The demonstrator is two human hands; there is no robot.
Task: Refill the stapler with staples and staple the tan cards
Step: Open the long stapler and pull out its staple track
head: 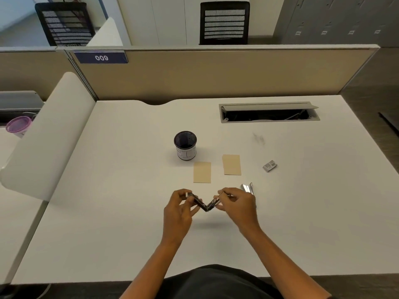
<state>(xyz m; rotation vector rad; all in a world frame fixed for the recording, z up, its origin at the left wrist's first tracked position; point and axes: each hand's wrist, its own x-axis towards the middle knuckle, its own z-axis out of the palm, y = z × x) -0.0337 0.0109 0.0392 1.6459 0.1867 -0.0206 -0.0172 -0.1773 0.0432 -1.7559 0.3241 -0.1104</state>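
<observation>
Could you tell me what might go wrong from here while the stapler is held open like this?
The stapler is hinged open in a V, held above the desk by the left hand and right hand; it could snap shut on a finger. The two tan cards lie apart, so they may get stapled misaligned.

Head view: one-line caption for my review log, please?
Both hands, left hand and right hand, hold the stapler hinged open above the desk, two tan cards lying apart beyond.
</observation>
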